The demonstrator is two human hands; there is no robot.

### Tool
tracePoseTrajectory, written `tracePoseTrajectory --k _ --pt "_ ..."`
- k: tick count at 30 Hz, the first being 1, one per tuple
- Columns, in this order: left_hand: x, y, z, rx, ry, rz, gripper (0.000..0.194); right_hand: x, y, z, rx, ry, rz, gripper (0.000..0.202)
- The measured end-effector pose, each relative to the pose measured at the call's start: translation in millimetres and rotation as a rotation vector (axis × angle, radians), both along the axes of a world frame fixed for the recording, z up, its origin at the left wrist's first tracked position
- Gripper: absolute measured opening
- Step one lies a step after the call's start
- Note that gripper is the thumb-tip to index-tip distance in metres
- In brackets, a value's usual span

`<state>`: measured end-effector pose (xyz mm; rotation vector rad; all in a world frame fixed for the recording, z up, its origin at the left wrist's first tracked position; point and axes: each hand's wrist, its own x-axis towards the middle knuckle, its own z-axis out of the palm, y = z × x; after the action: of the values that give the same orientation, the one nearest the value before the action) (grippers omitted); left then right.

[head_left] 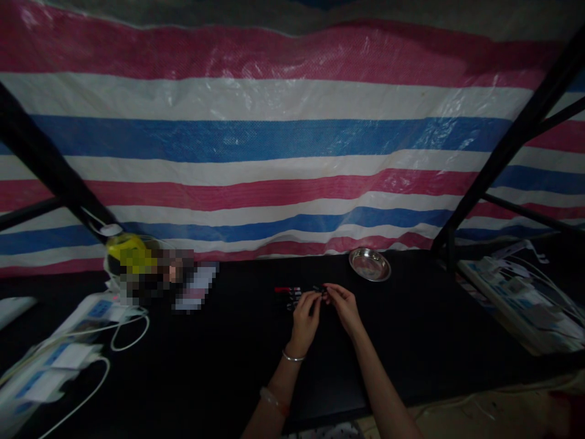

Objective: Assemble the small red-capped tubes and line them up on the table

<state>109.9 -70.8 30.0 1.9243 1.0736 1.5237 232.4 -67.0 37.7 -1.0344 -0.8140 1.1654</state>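
Note:
My left hand (305, 317), with bangles on its wrist and forearm, and my right hand (343, 306) meet over the middle of the black table (205, 372). The fingertips of both pinch a small dark piece (319, 288); its kind is too small and dim to tell. Just left of my left fingers lie several small slim items, one a red stick-like piece with a dark end (283, 289). My left hand partly covers that group.
A round shiny metal dish (370, 264) stands at the back right. Power strips with white cables (59, 366) lie at the left, near a yellow item (130, 251). More cables and a strip (525, 305) lie at the right. Striped sheeting (274, 140) hangs behind, between black bars.

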Motion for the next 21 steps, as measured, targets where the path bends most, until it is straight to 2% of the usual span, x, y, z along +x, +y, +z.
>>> tracePoseTrajectory --k 6,11,13,17,21 --pt "-1 1 1.2 -0.017 -0.024 0.028 0.016 -8 -1 -3.1 -0.022 -0.02 0.061 0.027" --pt "0 4 -2.6 -0.061 0.02 0.03 0.018 -13 -1 -5.4 -0.046 0.076 0.095 0.036" --pt "-2 5 -1.1 -0.079 0.079 0.012 0.024 -14 -1 -5.7 -0.058 0.121 0.078 0.037" --pt "-14 5 13.8 -0.067 0.267 -0.017 0.045 -15 1 -4.8 -0.084 0.18 0.026 0.044" --pt "-44 6 30.6 -0.076 0.483 0.024 0.023 -14 2 -4.2 -0.093 0.172 -0.129 0.048"
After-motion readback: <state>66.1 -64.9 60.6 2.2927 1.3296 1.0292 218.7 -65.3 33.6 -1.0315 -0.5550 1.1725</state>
